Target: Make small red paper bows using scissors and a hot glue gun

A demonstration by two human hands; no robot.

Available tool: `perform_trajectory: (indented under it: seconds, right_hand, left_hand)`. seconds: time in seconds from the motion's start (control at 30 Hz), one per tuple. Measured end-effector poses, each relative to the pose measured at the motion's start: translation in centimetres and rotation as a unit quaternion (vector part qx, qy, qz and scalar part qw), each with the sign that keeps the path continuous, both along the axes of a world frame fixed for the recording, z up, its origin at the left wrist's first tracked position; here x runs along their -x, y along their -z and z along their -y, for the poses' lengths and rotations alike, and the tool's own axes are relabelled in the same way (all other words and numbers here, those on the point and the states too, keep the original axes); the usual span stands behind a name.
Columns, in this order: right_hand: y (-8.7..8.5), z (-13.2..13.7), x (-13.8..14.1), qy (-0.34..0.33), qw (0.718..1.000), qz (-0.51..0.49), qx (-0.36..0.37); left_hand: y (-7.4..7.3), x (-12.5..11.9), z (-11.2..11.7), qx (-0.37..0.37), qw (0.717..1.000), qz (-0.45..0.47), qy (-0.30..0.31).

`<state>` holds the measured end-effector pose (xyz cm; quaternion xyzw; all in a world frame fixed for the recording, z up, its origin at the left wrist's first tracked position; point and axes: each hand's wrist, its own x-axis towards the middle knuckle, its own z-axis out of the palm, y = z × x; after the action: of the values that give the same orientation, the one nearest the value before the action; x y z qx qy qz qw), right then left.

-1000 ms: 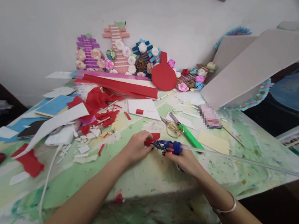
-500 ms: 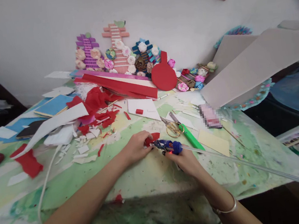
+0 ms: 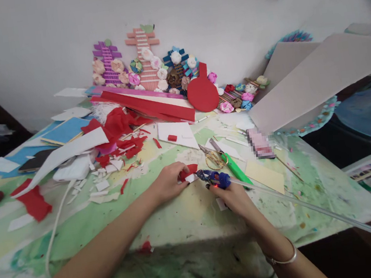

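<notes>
My left hand [image 3: 172, 182] is closed, pinching a small red paper piece [image 3: 189, 170] that has a white part [image 3: 190, 178] along its lower edge. My right hand [image 3: 228, 193] grips a blue hot glue gun [image 3: 214, 178], whose nozzle points left at the red piece. From the gun's back a long clear glue stick [image 3: 303, 205] runs out to the lower right, and a small red light glows on the gun. Just beyond the gun lie gold-handled scissors [image 3: 213, 158] and a green utility knife [image 3: 235, 169].
Red and white paper scraps [image 3: 117, 164] cover the left middle, around a white device [image 3: 73, 168] with a cable. A red round paddle shape [image 3: 203, 93] leans among flower-decorated stick crafts [image 3: 149, 71]. Grey boards [image 3: 317, 78] stand at right, near a pink phone-like item [image 3: 260, 143].
My right hand has drawn the glue gun slightly to the right, showing more of the white part. My left hand stays almost still with the red piece.
</notes>
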<state>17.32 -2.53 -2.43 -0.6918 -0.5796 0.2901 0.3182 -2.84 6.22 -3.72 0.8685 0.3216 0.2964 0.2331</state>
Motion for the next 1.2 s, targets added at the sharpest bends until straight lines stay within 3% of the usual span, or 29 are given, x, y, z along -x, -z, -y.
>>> perform_trajectory:
  seconds: [0.4, 1.03, 1.2]
  right_hand:
    - [-0.1, 0.7, 0.2, -0.020, 0.999, -0.018, 0.019]
    - [-0.1, 0.9, 1.2, -0.060, 0.998, 0.002, -0.012]
    - [-0.3, 1.0, 1.0, -0.038, 0.999, 0.026, -0.017]
  left_hand:
    - [-0.2, 0.0, 0.1, 0.004, 1.000, -0.005, -0.003]
    - [-0.7, 0.2, 0.3, -0.022, 0.998, -0.051, 0.011]
    - [-0.5, 0.2, 0.2, -0.021, 0.999, -0.048, 0.006]
